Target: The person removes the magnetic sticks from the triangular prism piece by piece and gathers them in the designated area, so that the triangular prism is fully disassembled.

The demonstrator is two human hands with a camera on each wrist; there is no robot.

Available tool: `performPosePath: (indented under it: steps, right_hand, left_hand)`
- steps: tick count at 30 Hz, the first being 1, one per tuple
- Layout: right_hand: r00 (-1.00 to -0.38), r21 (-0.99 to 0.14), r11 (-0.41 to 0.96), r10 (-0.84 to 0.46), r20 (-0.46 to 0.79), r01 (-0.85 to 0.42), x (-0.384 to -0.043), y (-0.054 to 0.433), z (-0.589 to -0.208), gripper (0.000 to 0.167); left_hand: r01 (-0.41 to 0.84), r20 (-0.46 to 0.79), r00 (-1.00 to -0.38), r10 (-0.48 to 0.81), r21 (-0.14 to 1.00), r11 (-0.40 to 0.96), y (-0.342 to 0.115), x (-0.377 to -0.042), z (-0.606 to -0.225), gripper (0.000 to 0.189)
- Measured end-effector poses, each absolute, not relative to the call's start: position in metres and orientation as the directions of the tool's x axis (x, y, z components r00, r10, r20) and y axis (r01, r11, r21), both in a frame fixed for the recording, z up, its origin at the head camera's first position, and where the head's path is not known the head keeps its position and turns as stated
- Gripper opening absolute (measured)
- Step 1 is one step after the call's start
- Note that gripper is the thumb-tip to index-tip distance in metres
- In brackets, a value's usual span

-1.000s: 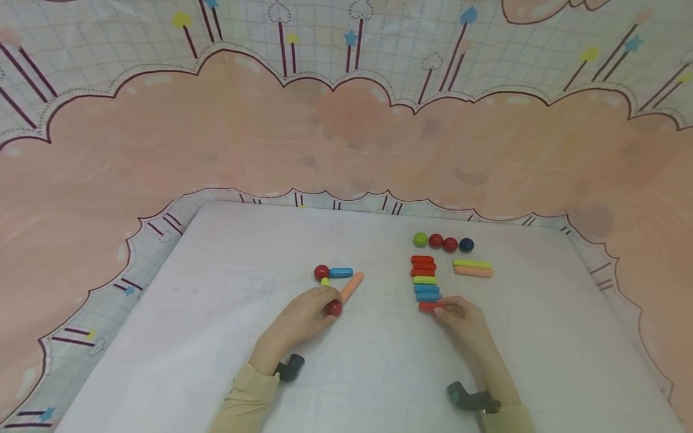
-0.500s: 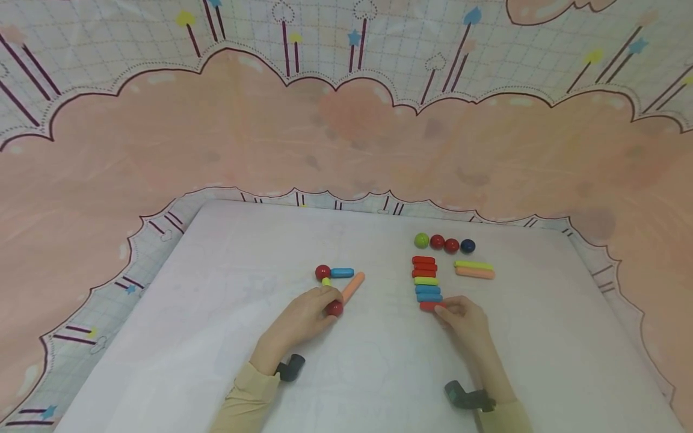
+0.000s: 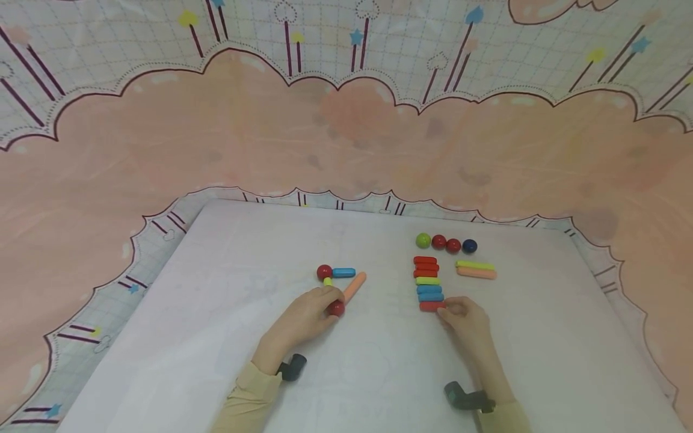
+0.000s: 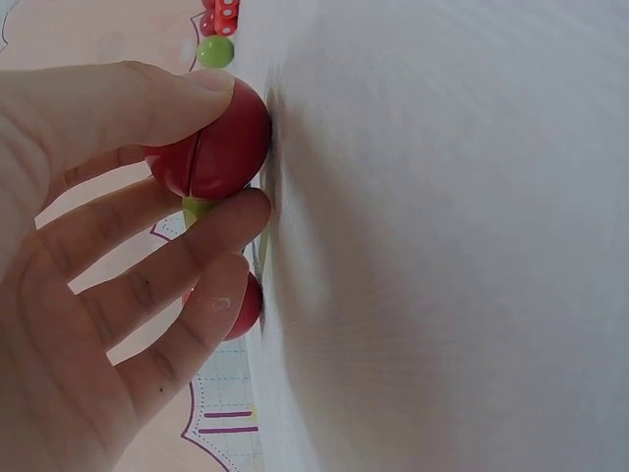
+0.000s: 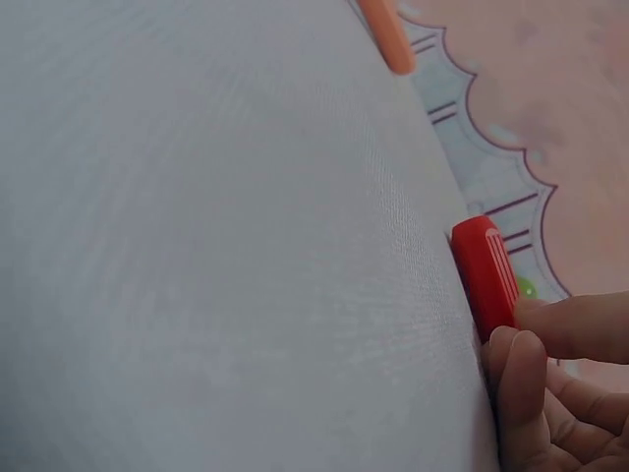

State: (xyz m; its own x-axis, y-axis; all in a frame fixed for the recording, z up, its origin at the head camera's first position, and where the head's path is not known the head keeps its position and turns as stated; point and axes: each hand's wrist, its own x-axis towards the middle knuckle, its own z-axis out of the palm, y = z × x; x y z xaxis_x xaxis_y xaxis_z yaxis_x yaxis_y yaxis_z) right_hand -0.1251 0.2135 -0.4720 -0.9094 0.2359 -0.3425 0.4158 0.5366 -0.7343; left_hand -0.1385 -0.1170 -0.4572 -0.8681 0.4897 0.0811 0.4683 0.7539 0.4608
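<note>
My left hand [image 3: 303,316] grips a red ball [image 4: 231,143] between thumb and fingers. From that ball an orange rod [image 3: 355,287] slants away to the right, and a yellow-green rod [image 3: 327,281], partly hidden by my fingers, leads to a second red ball [image 3: 324,272]. A blue rod [image 3: 343,272] points right from this second ball. On the right, my right hand [image 3: 468,325] pinches the end of a short red rod [image 5: 484,275]. It lies at the near end of a column of short rods, just below two blue rods [image 3: 430,293].
Above the column runs a row of balls: one green [image 3: 423,240], two red [image 3: 446,243], one dark blue [image 3: 470,246]. A long yellow-green rod [image 3: 475,265] and an orange rod [image 3: 476,273] lie side by side to the right. Everything rests on a white tabletop [image 3: 216,258].
The right hand's fingers have shifted slightly toward the right end of the red rod, which now lines up under the column. My left hand stays on the ball. The whole view drifts slightly right.
</note>
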Motion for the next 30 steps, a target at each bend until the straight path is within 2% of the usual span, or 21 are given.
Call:
performPosePath:
  steps: [9, 17, 25, 30]
  right_hand:
    - [-0.924, -0.755, 0.533, 0.228, -0.306, 0.381, -0.123, 0.221, -0.473, 0.04]
    - [-0.962, -0.767, 0.585, 0.212, -0.171, 0.265, -0.13, 0.216, -0.461, 0.031]
    - [-0.999, -0.763, 0.645, 0.043, -0.026, 0.048, -0.148, 0.188, -0.442, 0.026]
    - [-0.995, -0.736, 0.67, -0.081, 0.052, -0.093, -0.159, 0.167, -0.438, 0.025]
  left_hand:
    - [0.474, 0.092, -0.866, 0.492, 0.467, 0.747, -0.116, -0.139, -0.457, 0.028]
    - [0.46, 0.097, -0.874, 0.476, 0.479, 0.748, -0.118, -0.14, -0.456, 0.028]
    - [0.454, 0.131, -0.884, 0.45, 0.478, 0.752, -0.12, -0.141, -0.457, 0.029]
    - [0.428, 0.112, -0.896, 0.43, 0.473, 0.77, -0.122, -0.14, -0.455, 0.029]
